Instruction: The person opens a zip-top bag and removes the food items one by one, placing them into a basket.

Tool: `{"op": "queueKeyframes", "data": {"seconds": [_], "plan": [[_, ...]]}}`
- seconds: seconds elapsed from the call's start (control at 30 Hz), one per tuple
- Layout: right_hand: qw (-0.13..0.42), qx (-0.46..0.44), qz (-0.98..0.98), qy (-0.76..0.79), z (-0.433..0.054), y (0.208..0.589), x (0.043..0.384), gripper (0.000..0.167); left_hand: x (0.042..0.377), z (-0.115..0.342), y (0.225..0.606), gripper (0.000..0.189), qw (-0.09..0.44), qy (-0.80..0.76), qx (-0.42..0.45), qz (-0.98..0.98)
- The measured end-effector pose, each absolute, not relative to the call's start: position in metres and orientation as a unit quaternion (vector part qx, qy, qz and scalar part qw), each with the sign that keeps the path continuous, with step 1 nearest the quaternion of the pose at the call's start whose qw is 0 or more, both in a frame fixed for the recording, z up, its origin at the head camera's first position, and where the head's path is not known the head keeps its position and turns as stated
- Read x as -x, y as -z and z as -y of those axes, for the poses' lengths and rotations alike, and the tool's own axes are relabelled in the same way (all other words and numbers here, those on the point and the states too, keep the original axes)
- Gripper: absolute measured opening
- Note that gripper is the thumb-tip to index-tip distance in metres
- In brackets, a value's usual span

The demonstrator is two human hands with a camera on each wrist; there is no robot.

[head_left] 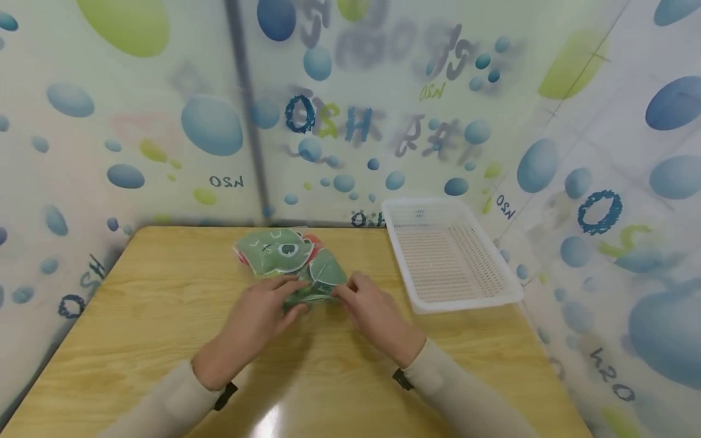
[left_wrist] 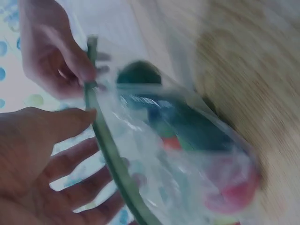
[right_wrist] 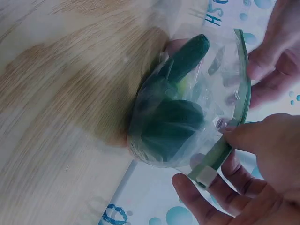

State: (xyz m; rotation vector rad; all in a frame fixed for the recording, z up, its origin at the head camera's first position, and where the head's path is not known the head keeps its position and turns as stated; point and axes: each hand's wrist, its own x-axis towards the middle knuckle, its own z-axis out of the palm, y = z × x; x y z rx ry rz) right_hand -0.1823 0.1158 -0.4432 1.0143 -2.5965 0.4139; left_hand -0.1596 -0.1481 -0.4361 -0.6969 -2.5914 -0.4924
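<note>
A clear zip bag (head_left: pixel 276 250) printed with a green cartoon face lies on the table between both hands. Along its mouth runs a green zip strip (right_wrist: pixel 244 70), with a white slider (right_wrist: pixel 205 176) at one end. Inside show a long dark green piece like a cucumber (right_wrist: pixel 188 58), a rounded dark green piece (right_wrist: pixel 171 126) and a blurred pinkish-red piece (left_wrist: pixel 234 187). My left hand (head_left: pixel 260 313) pinches the strip, thumb on one side and fingers on the other. Close to the slider, my right hand (head_left: pixel 378 316) holds the same strip between thumb and fingers.
To the right of the bag, a white perforated plastic basket (head_left: pixel 408 267) stands on the wooden table (head_left: pixel 148 316) near its back right edge. Walls covered in blue and green spots (head_left: pixel 210 125) border the table at the back and sides.
</note>
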Motion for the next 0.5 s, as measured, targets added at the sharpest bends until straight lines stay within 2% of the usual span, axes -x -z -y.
{"op": "queueKeyframes", "data": {"seconds": [0.1,0.33,0.5], "plan": [[0.157,-0.366,0.908,-0.131,-0.112,0.443,0.181,0.020,0.155,0.137,0.436,0.044,0.223,0.172,0.263,0.923],[0.175,-0.376,0.902,-0.125,-0.106,0.437,0.181,0.016,0.156,0.123,0.442,0.020,0.266,0.193,0.253,0.910],[0.168,-0.357,0.904,-0.163,-0.110,0.442,0.177,0.019,0.157,0.130,0.439,0.012,0.254,0.209,0.239,0.914]]}}
